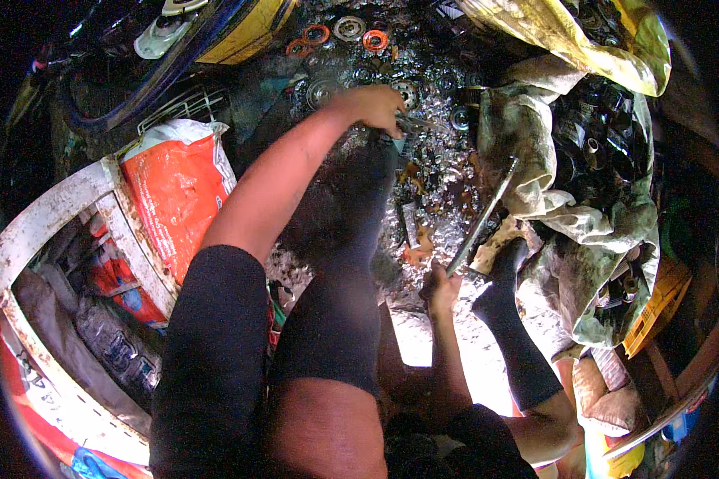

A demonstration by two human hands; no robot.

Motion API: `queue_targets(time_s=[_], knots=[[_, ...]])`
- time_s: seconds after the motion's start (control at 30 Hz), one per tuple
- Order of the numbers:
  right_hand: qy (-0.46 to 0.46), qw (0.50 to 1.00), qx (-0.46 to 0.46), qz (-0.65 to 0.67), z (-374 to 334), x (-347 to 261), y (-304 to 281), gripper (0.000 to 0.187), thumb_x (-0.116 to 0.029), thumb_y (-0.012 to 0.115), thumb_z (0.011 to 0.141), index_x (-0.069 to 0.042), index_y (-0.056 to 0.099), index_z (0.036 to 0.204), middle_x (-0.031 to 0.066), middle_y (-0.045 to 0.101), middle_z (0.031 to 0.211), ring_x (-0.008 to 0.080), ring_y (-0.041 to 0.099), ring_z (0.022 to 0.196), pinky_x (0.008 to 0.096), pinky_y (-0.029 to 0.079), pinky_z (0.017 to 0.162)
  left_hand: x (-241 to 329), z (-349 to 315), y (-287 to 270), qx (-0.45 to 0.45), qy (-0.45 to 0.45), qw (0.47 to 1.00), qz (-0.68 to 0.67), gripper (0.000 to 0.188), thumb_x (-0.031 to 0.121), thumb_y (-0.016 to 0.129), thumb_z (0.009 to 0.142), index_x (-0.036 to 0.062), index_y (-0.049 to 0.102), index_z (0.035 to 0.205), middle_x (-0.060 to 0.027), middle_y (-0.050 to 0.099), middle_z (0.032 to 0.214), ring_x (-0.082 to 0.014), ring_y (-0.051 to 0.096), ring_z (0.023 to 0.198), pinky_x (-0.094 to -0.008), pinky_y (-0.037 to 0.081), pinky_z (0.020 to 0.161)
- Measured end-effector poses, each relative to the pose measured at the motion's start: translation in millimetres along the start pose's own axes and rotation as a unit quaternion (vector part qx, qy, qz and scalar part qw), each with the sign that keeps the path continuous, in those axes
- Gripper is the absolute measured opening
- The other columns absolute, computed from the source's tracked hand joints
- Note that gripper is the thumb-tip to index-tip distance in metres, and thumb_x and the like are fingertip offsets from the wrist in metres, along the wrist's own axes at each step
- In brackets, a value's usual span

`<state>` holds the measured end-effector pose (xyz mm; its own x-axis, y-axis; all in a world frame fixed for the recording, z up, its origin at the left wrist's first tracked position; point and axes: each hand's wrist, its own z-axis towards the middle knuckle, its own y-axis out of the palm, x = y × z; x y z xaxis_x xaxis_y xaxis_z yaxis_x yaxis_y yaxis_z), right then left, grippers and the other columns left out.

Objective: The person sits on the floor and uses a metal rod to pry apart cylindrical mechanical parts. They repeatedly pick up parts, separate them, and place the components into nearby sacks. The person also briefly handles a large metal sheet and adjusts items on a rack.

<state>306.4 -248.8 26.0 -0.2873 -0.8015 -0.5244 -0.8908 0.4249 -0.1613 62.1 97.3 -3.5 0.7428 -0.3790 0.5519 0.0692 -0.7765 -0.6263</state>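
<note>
My left hand [375, 108] reaches out over the dark, littered ground, its fingers bent downward and closed around a greyish metal piece [420, 123] whose kind I cannot make out. Several round metal parts [406, 94] lie around and beyond that hand. Nearer to me, my right hand [440, 289] is wrapped around the lower end of a long, slim metal rod [484, 215]. The rod slants up and to the right, its far tip above the ground beside a dirty sack. Shiny metal scraps [447, 172] cover the ground between the two hands.
A soiled pale sack [527, 152] with dark metal parts lies open at the right. To the left stand a rusty white frame [52, 215] and an orange-and-white bag [176, 184]. Orange rings [375, 40] lie at the far side. My black-socked foot [499, 295] is beside the rod.
</note>
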Motion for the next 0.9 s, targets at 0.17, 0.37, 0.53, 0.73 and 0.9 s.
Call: queue_targets(time_s=[0.17, 0.37, 0.53, 0.73, 0.9], knots=[[-0.044, 0.996, 0.018, -0.074, 18.8, 46.7, -1.5, 0.033, -0.022, 0.068, 0.087, -0.013, 0.045, 0.065, -0.0041, 0.039, 0.051, 0.009, 0.033, 0.037, 0.0285, 0.024, 0.035, -38.6, -10.6, 20.6, 0.022, 0.029, 0.997, -0.064, 0.062, 0.042, 0.08, 0.07, 0.0037, 0.065, 0.117, -0.0213, 0.063, 0.118, -0.0374, 0.06, 0.11, -0.0435, 0.046, 0.098], [-0.128, 0.991, -0.026, 0.006, -14.3, 4.7, 36.5, 0.034, -0.027, 0.071, 0.087, -0.012, 0.05, 0.065, -0.005, 0.039, 0.051, 0.0081, 0.033, 0.038, 0.0282, 0.023, 0.038, -13.8, -48.0, 22.4, 0.197, -0.083, 0.972, -0.092, 0.039, 0.035, 0.072, 0.075, 0.0131, 0.071, 0.108, -0.0179, 0.07, 0.099, -0.0379, 0.066, 0.093, -0.0467, 0.054, 0.084], [-0.142, 0.989, -0.032, -0.036, -13.1, 10.6, 41.7, 0.035, -0.031, 0.071, 0.088, -0.01, 0.053, 0.067, -0.0048, 0.039, 0.05, 0.0077, 0.033, 0.038, 0.0274, 0.023, 0.038, -12.6, -75.3, 30.7, 0.166, -0.089, 0.982, 0.031, 0.041, 0.018, 0.066, 0.067, 0.014, 0.07, 0.108, -0.017, 0.07, 0.098, -0.037, 0.067, 0.091, -0.048, 0.054, 0.082], [-0.153, 0.981, -0.05, -0.106, -14.3, 7.9, 45.9, 0.028, -0.029, 0.07, 0.089, -0.007, 0.061, 0.076, -0.0052, 0.04, 0.05, 0.0076, 0.032, 0.036, 0.0275, 0.023, 0.036, -20.8, -64.9, 41.4, 0.183, -0.064, 0.98, 0.044, 0.04, 0.015, 0.065, 0.065, 0.0126, 0.07, 0.104, -0.0165, 0.07, 0.094, -0.0371, 0.068, 0.088, -0.0487, 0.055, 0.078], [-0.144, 0.978, -0.016, -0.148, -23.0, -5.7, 61.4, 0.031, -0.032, 0.068, 0.09, -0.003, 0.062, 0.078, -0.0044, 0.045, 0.053, 0.0076, 0.037, 0.043, 0.0259, 0.025, 0.041, -23.5, -55.6, 43.3, 0.179, -0.039, 0.981, 0.069, 0.035, 0.014, 0.063, 0.065, 0.0112, 0.071, 0.1, -0.0175, 0.07, 0.093, -0.0377, 0.068, 0.084, -0.0492, 0.056, 0.076]])
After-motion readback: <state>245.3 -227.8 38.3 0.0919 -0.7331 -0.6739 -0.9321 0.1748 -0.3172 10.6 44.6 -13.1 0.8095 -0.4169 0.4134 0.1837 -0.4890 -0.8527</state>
